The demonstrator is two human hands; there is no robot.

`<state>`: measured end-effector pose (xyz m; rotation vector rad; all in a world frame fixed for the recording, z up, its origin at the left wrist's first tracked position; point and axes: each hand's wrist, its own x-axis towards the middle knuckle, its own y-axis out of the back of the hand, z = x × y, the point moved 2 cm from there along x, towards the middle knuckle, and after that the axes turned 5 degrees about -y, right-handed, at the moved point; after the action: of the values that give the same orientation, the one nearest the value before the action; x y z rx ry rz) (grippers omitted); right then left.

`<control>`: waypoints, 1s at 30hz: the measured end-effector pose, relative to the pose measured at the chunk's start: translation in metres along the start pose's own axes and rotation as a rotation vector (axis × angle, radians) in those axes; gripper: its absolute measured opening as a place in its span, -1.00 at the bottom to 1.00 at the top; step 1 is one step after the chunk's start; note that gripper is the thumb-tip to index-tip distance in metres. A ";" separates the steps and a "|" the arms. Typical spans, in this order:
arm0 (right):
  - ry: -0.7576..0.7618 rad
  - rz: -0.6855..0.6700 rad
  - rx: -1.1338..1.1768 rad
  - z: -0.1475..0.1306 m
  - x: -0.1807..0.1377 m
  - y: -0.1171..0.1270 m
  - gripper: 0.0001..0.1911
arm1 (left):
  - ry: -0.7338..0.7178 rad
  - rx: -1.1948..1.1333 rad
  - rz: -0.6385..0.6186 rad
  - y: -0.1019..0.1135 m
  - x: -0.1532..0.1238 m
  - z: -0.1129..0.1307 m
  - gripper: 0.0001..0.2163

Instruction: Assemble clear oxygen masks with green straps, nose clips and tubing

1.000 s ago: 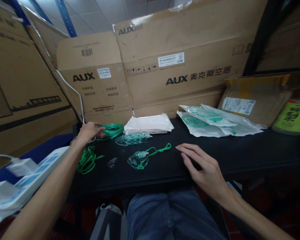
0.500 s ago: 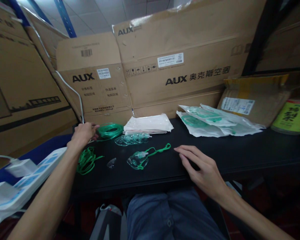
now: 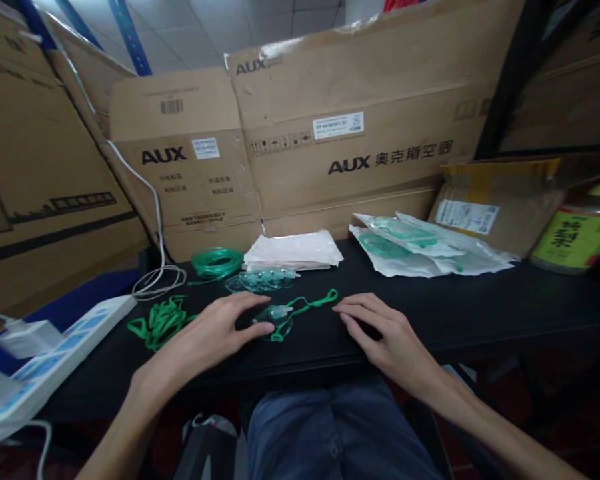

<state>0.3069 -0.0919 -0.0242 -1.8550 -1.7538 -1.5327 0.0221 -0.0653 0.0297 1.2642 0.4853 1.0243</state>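
A clear green oxygen mask (image 3: pixel 283 327) with a white connector lies on the black table. Its green elastic strap (image 3: pixel 314 304) stretches to the right and ends in a loop. My left hand (image 3: pixel 226 323) reaches over the mask's left side, thumb and fingers apart; whether it touches the mask I cannot tell. Just right of the strap's loop, my right hand (image 3: pixel 373 319) hovers or rests with fingers extended, holding nothing visible. A bundle of green elastic straps (image 3: pixel 161 323) lies left of my left hand. Behind the single mask is a row of nested masks (image 3: pixel 263 280).
Coiled green tubing (image 3: pixel 217 263) and a stack of white pouches (image 3: pixel 293 251) lie at the back. Packaged masks (image 3: pixel 425 243) sit at the right, beside a cardboard box (image 3: pixel 495 200) and a labelled jar (image 3: pixel 577 233). A power strip (image 3: pixel 73 357) and white cable (image 3: pixel 160 283) are at left.
My left hand has come from beside the coiled tubing, right and nearer, to the mask. My right hand has shifted slightly left. The small clear piece left of the mask is now hidden.
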 end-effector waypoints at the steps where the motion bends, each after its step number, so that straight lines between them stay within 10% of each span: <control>1: -0.011 -0.025 0.015 -0.002 0.004 -0.002 -0.75 | 0.000 -0.003 -0.003 -0.007 -0.002 -0.002 -0.51; 13: 0.000 -0.222 0.195 -0.016 0.046 -0.044 -0.60 | -0.261 -0.119 0.197 -0.024 0.026 0.017 -0.72; 30: -0.443 -0.358 0.956 -0.005 0.046 -0.039 -0.63 | -0.268 -0.309 0.425 -0.033 0.030 0.023 -0.72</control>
<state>0.2623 -0.0540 -0.0074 -1.4394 -2.4661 -0.1521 0.0671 -0.0513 0.0118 1.2237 -0.1552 1.2049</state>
